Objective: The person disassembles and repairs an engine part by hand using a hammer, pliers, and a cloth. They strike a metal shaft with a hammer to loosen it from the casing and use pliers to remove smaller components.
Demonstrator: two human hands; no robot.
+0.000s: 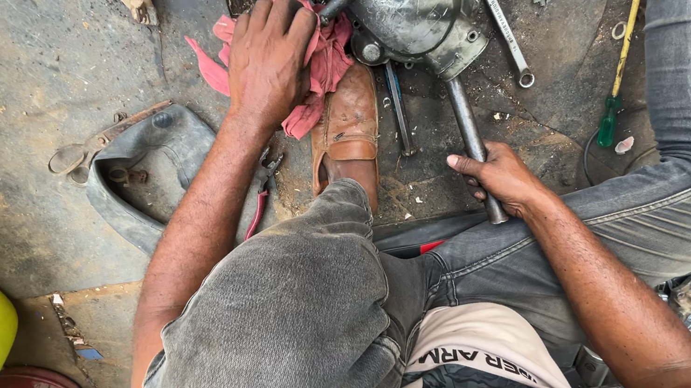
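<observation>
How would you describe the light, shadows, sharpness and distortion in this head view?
Head view: soft, even daylight with only faint shadows beside the tools; a dull sheen on the metal cover; left hand on the pink rag and right hand on the bar are sharp; wide-angle lens stretches the edges.

The person wears faded grey jeans (293, 326), the denim worn pale and mottled over the knee, with stitched seams running down the other leg at the right. Above the waist shows a white T-shirt (479, 360) with a dark printed panel and black lettering across the front. One foot is in a tan leather loafer (345, 128), scuffed and dusty, with a strap across the top. Both forearms are bare, with no sleeves, watch or gloves on them.
</observation>
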